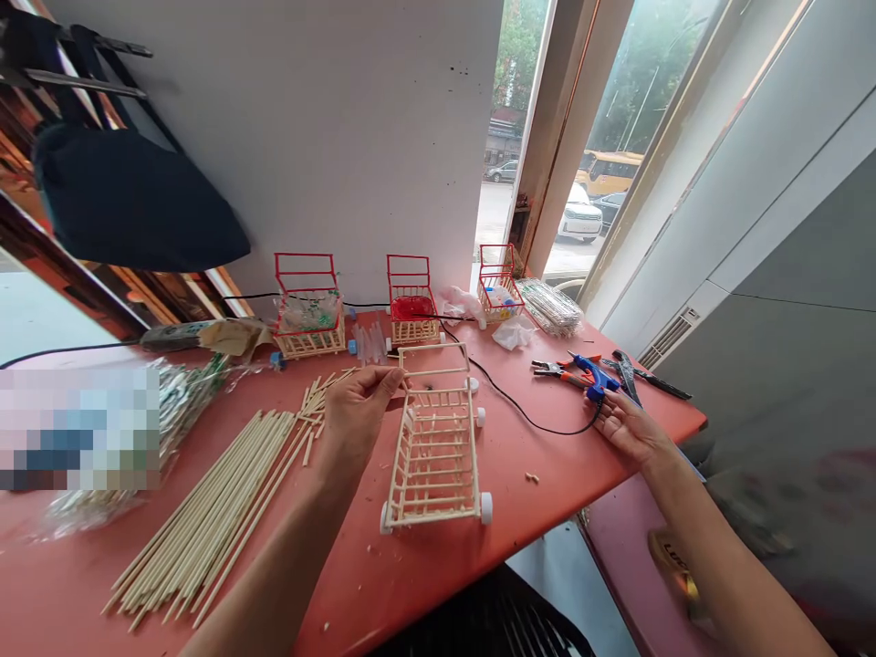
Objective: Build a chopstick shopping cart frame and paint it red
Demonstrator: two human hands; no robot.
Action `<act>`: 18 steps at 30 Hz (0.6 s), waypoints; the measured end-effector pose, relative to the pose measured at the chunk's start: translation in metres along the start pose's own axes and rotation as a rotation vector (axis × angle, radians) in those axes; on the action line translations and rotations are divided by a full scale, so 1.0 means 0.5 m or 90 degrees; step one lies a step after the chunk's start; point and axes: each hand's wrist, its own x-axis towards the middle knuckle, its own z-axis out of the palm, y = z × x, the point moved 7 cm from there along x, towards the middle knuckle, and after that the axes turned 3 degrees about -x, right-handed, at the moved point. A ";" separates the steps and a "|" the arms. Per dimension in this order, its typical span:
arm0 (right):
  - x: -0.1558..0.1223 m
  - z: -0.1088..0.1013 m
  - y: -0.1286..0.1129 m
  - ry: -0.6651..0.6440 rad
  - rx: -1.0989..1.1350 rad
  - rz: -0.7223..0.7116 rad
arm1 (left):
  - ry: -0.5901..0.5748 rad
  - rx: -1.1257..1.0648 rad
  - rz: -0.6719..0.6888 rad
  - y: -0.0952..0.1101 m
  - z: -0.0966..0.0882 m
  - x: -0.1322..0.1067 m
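Observation:
A small cart made of thin wooden sticks (438, 461) stands on the table in front of me, with white round wheels at its corners. At its far end rises a rectangular stick handle (438, 349). My left hand (359, 406) pinches the left side of that handle between thumb and fingertips. Off to the right, my right hand (630, 427) has its fingers around the grip of a blue glue gun (597, 379), close to the table top. A black cord runs from the gun toward the back. Pliers with orange handles (557, 370) lie just beside it.
A bundle of wooden sticks (212, 511) lies left on the red table (534, 520). Behind stand three red-trimmed carts (311, 338), (412, 319), (499, 292). Plastic packs (551, 306), black-handled tools (626, 374) and a white wheel (471, 385) lie around. The table's edge is near my right arm.

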 end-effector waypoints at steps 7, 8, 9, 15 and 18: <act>-0.043 0.059 -0.027 -0.082 -0.077 -0.247 | 0.053 0.000 0.016 0.007 -0.031 0.009; -0.054 0.076 -0.039 -0.084 -0.083 -0.303 | 0.063 0.002 0.018 0.008 -0.037 0.011; -0.065 0.096 -0.050 -0.085 -0.088 -0.354 | 0.073 0.003 0.020 0.008 -0.043 0.014; -0.103 0.251 -0.079 -0.151 -0.120 -0.484 | 0.110 0.024 0.024 0.009 -0.070 0.026; -0.109 0.330 -0.056 -0.252 -0.146 -0.433 | 0.138 0.018 0.013 0.005 -0.085 0.029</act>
